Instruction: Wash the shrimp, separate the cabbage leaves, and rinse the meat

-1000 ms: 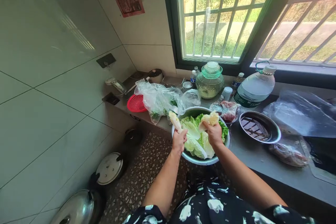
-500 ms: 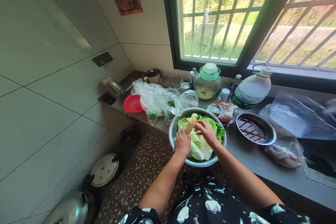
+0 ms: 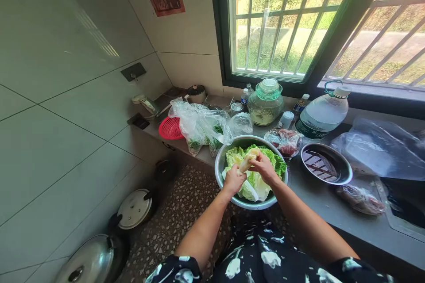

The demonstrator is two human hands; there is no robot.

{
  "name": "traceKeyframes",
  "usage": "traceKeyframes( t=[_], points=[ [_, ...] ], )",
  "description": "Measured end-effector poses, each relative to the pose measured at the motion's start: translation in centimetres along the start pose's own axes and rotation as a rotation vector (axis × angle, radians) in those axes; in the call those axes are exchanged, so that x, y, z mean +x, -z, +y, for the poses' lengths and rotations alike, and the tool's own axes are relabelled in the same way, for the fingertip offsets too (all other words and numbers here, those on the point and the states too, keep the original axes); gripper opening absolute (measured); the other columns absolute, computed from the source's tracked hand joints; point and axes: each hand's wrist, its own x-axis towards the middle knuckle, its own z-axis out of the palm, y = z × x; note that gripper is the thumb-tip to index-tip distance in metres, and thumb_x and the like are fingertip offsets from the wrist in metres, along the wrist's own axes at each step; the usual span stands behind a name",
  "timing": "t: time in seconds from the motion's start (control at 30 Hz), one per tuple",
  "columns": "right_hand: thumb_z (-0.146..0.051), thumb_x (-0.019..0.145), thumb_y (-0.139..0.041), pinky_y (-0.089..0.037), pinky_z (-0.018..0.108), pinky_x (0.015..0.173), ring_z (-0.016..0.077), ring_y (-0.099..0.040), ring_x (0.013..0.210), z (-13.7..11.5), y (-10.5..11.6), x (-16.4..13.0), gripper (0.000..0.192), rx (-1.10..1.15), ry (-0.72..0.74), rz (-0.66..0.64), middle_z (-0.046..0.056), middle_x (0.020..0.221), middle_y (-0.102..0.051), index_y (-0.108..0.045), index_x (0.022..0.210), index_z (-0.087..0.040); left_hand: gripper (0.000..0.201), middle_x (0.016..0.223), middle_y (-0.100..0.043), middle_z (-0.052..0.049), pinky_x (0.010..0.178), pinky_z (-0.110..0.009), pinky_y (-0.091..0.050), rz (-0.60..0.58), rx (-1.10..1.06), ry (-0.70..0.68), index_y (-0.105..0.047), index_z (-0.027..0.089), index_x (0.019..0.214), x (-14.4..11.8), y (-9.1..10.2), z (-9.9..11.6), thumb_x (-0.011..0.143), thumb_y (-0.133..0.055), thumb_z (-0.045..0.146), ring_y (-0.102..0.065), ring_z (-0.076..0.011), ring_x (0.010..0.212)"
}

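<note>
left hand: closed around the lower end of a pale cabbage core, above the bowl
right hand: fingers pinching the upper end of the same core
core: tilted, held between both hands over the leaves
bowl: steel, at the counter edge, full of green and white leaves
beside bowl: plastic bags to the left, a dark dish to the right, a glass jar behind
</note>
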Motion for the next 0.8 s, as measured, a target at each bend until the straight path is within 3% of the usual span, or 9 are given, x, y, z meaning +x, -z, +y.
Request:
traceKeyframes(
  t=[0.17,0.37,0.47,0.63,0.8],
  points=[
    [-0.021,0.057,-0.059,-0.054,0.036,0.074,0.0179,-0.060,0.083,0.0,0.4,-0.1,0.036,0.009,0.026,-0.129,-0.001,0.089,-0.061,-0.054,0.092,-0.021,0.015,0.072,-0.056,0.003,0.059,-0.021,-0.035,0.017,-0.251,-0.048,-0.054,0.016,0.090,-0.1,-1.1,-0.9,0.076,-0.058,0.022,-0.047,-0.0097,0.061],
    [-0.022,0.061,-0.050,-0.054,0.030,0.063,0.0177,-0.056,0.082,1.3,-0.4,0.2,0.038,-0.132,0.203,0.129,0.002,0.095,-0.056,-0.047,0.098,-0.024,0.024,0.066,-0.053,0.004,0.058,-0.021,-0.035,-0.032,-0.463,-0.027,-0.053,0.017,0.092,0.0,-2.0,-1.2,0.073,-0.064,0.026,-0.044,-0.0090,0.059],
    [-0.022,0.060,-0.053,-0.055,0.031,0.062,0.0186,-0.057,0.086,0.7,-0.9,-0.3,0.045,-0.061,0.151,0.082,0.002,0.101,-0.056,-0.045,0.104,-0.026,0.025,0.063,-0.050,0.005,0.057,-0.022,-0.034,-0.022,-0.538,-0.003,-0.052,0.018,0.090,-0.4,-1.9,-1.1,0.073,-0.065,0.029,-0.043,-0.0095,0.058],
    [-0.017,0.050,-0.062,-0.056,0.034,0.066,0.0172,-0.060,0.076,-0.8,-0.7,-1.0,0.042,0.017,-0.026,-0.035,-0.002,0.081,-0.060,-0.051,0.090,-0.022,0.034,0.064,-0.047,0.006,0.056,-0.022,-0.032,-0.074,-0.611,-0.016,-0.050,0.019,0.088,-1.0,-1.2,-1.3,0.068,-0.070,0.037,-0.041,-0.0087,0.058],
    [-0.017,0.049,-0.066,-0.055,0.032,0.065,0.0176,-0.061,0.073,-0.1,-0.9,-0.9,0.036,0.105,-0.048,0.083,-0.001,0.077,-0.062,-0.053,0.083,-0.021,0.043,0.070,-0.048,0.005,0.058,-0.022,-0.031,-0.150,-0.687,-0.132,-0.048,0.018,0.092,-1.1,-0.8,-1.3,0.066,-0.072,0.044,-0.040,-0.0074,0.060]
  ],
)
